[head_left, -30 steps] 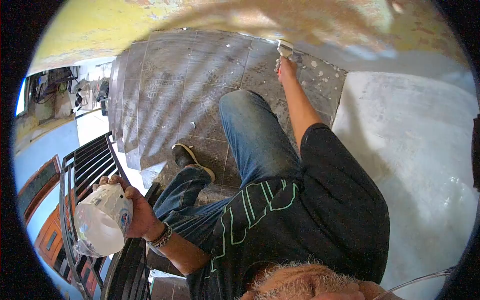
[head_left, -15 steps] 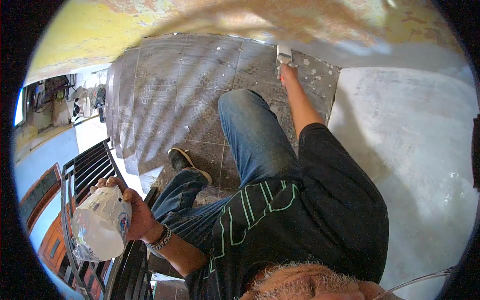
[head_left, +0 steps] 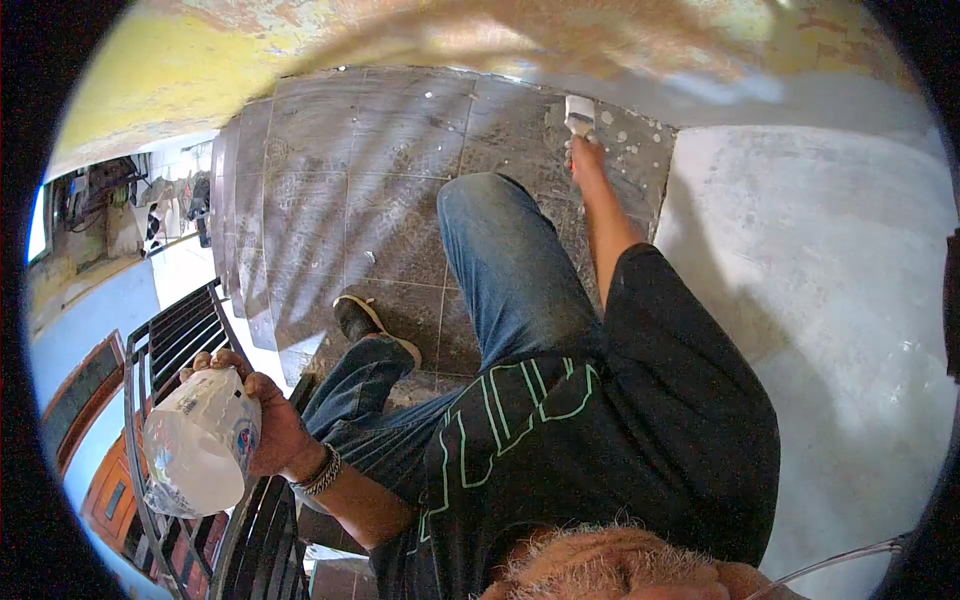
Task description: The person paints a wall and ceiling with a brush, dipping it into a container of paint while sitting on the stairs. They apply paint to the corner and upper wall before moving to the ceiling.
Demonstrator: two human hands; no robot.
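Observation:
At the lower left, my left hand [head_left: 272,425] is wrapped round a clear plastic container [head_left: 203,440] with whitish contents, held beside the black railing. My right hand [head_left: 587,158] reaches out at the top, its fingers closed on the handle of a paintbrush [head_left: 579,117]. White coats the brush's bristles, which point toward the base of the wall, above the tiled floor. Whether the bristles touch anything is hard to tell.
A peeling yellow wall [head_left: 200,70] curves across the top. White-grey wall [head_left: 810,220] stands at the right. Dark floor tiles [head_left: 310,210] carry white spots. A black metal railing [head_left: 185,325] runs along the lower left, near my shoe [head_left: 355,318].
My right hand and the paintbrush have shifted slightly right and down, a little away from the wall's base. My left hand and the container have barely moved.

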